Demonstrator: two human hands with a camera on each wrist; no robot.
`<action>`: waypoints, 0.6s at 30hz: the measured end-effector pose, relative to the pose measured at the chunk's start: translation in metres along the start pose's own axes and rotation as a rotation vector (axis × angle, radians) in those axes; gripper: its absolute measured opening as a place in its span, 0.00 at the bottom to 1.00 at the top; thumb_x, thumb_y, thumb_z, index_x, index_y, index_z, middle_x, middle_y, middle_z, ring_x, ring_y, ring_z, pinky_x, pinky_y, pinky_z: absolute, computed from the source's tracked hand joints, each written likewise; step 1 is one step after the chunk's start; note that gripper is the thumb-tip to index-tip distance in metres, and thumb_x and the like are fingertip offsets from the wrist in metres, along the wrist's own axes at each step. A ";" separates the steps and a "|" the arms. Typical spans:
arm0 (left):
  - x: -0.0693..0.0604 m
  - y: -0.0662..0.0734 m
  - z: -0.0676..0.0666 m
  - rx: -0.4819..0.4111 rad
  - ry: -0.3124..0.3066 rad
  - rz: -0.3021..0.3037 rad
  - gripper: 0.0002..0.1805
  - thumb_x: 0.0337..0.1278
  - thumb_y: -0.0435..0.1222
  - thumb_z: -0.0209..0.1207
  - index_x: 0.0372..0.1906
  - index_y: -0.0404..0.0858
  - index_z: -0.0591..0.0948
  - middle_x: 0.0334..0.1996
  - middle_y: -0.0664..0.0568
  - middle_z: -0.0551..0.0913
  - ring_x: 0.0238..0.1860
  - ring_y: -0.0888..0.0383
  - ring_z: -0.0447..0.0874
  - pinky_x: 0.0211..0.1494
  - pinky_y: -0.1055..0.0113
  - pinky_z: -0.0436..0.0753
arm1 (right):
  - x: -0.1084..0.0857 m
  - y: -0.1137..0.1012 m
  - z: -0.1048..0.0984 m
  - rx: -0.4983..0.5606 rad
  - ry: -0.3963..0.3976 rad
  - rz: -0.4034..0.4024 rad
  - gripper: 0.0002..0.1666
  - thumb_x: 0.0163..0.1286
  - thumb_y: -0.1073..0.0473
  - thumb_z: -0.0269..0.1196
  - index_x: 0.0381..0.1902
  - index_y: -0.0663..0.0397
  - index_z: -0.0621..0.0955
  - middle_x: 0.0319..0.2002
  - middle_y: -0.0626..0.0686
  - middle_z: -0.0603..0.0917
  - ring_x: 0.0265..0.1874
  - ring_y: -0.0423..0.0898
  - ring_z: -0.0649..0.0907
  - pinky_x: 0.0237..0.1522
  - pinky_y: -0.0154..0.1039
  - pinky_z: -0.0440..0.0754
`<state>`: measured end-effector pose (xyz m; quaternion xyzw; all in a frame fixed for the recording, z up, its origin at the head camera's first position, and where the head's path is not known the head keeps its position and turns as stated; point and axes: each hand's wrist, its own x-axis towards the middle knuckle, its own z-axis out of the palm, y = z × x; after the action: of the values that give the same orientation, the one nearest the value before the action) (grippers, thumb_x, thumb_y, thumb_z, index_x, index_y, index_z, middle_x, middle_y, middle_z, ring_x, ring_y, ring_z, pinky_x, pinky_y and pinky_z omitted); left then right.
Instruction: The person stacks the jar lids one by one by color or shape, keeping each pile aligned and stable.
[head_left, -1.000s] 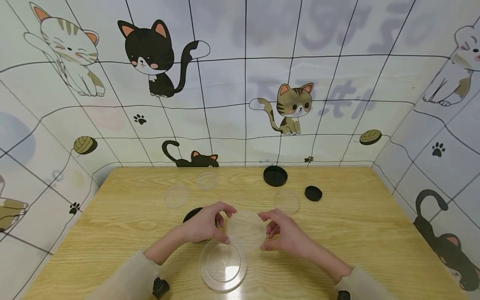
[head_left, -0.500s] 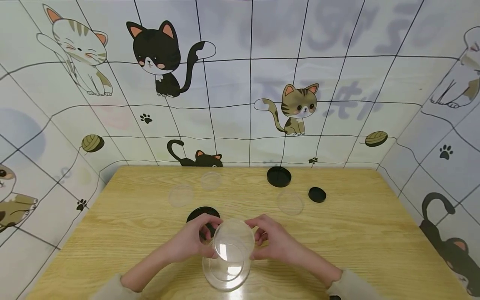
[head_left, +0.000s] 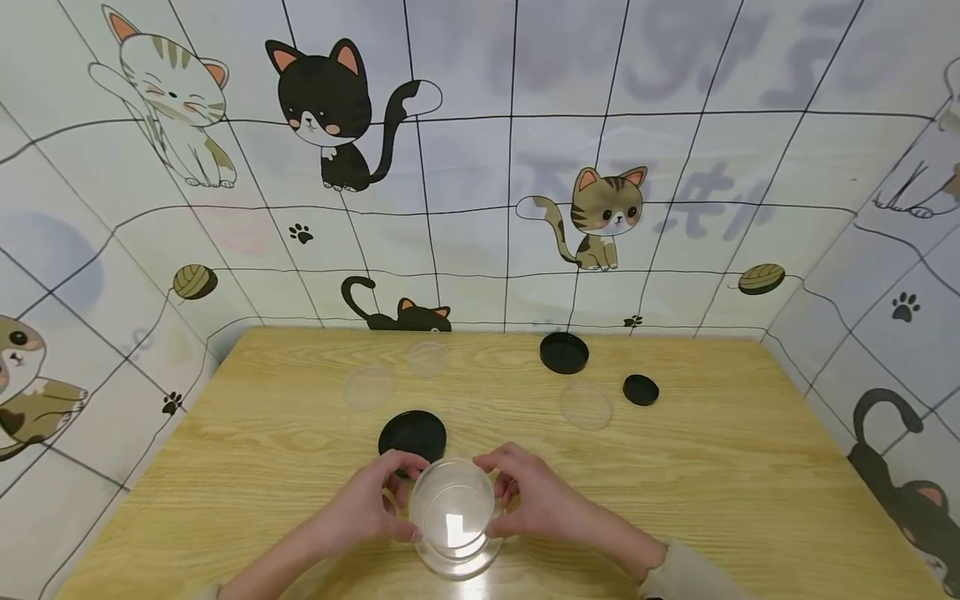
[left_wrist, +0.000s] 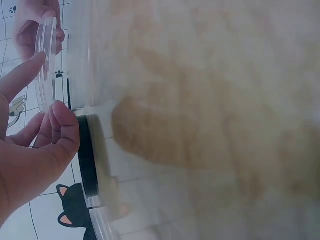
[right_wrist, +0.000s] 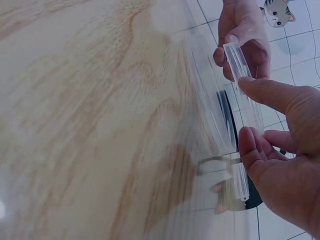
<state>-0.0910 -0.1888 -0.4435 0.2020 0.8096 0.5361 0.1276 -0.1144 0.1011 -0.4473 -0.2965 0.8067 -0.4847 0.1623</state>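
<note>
Both hands hold a clear, shallow round plastic dish (head_left: 452, 504) by opposite edges. My left hand (head_left: 371, 504) pinches its left side, and my right hand (head_left: 536, 496) grips the right side between thumb and fingers. Below it, a larger clear round dish (head_left: 461, 571) lies on the table, mostly covered from above. In the right wrist view the held dish (right_wrist: 244, 82) is apart from the larger dish (right_wrist: 212, 100) and slightly tilted. A black round lid (head_left: 412, 435) lies just beyond my left hand, partly hidden by its fingers.
On the wooden table (head_left: 712, 467), a black round dish (head_left: 564, 353) and a small black disc (head_left: 641, 390) lie at the back right. Several clear round pieces lie about, one (head_left: 587, 406) right of centre and another (head_left: 369, 389) at left. A cat-patterned cloth (head_left: 465, 167) stands behind.
Both hands have carried the clear dish left and toward me, from beyond the larger dish to above it. More of the black lid shows as my left hand moved off it.
</note>
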 end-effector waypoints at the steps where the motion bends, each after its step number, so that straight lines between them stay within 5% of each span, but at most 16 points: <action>1: -0.001 -0.001 0.001 0.000 0.004 0.004 0.39 0.37 0.27 0.81 0.60 0.34 0.76 0.49 0.44 0.75 0.36 0.55 0.77 0.36 0.68 0.79 | 0.000 0.000 0.000 -0.003 -0.004 0.003 0.45 0.48 0.70 0.81 0.65 0.65 0.77 0.49 0.50 0.75 0.36 0.40 0.78 0.41 0.34 0.82; 18: -0.009 -0.006 0.012 0.015 0.017 -0.031 0.42 0.34 0.24 0.81 0.61 0.30 0.74 0.47 0.46 0.74 0.33 0.58 0.76 0.34 0.69 0.78 | 0.000 0.002 0.004 -0.058 -0.044 -0.010 0.41 0.50 0.68 0.81 0.63 0.65 0.78 0.43 0.47 0.75 0.33 0.36 0.76 0.37 0.31 0.80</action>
<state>-0.0791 -0.1850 -0.4537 0.1860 0.8178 0.5296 0.1272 -0.1130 0.0994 -0.4510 -0.3154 0.8153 -0.4552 0.1689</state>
